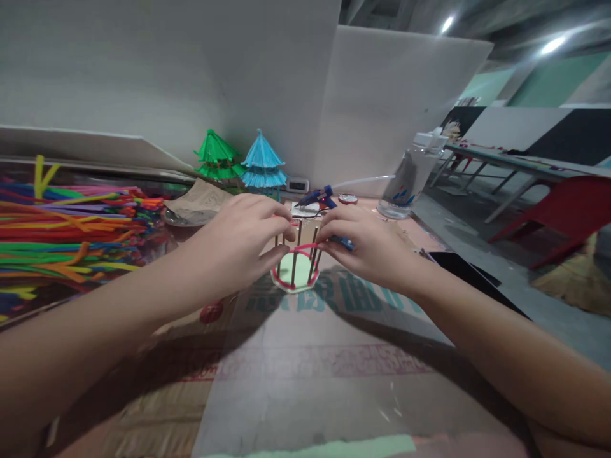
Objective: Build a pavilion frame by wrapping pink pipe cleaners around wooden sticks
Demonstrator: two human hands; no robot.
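Observation:
A small craft frame (296, 270) stands on flattened cardboard (310, 369): a pale green disc edged in red, with several brown sticks rising from it. A red pipe cleaner (305, 247) runs round the tops of the sticks. My left hand (238, 245) is closed, pinching the pipe cleaner and sticks on the left side. My right hand (370, 245) is closed too, pinching the pipe cleaner on the right side.
A heap of coloured pipe cleaners (67, 232) lies at the left. Green (217, 156) and blue (262, 165) paper pagodas stand at the back, with a blue glue gun (317, 197), a clear water bottle (410, 178) and a red chair (563, 210) to the right.

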